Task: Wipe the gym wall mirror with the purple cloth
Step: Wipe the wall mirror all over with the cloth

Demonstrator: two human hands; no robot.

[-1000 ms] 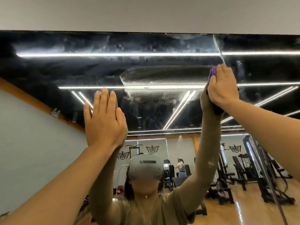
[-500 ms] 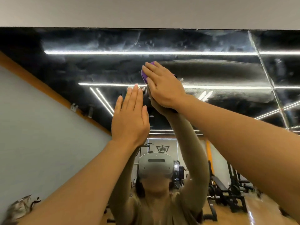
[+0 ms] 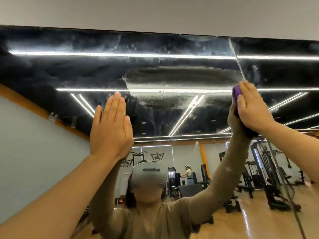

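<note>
The purple cloth is wadded between the right hand and the mirror, high up by the panel seam; soft and light, it looks best pinned under a flat palm; the left hand, released and flat, braces on the fragile, smeared glass.

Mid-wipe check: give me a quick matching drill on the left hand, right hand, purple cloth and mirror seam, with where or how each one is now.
Things:
1. left hand
2. right hand
3. purple cloth
4. mirror seam

States:
A. slanted line above the right hand
B. flat and open on the glass, holding nothing
C. pressing the cloth against the mirror
D. peeking out at the fingertips

Pairs: 1-B, 2-C, 3-D, 4-A
</note>
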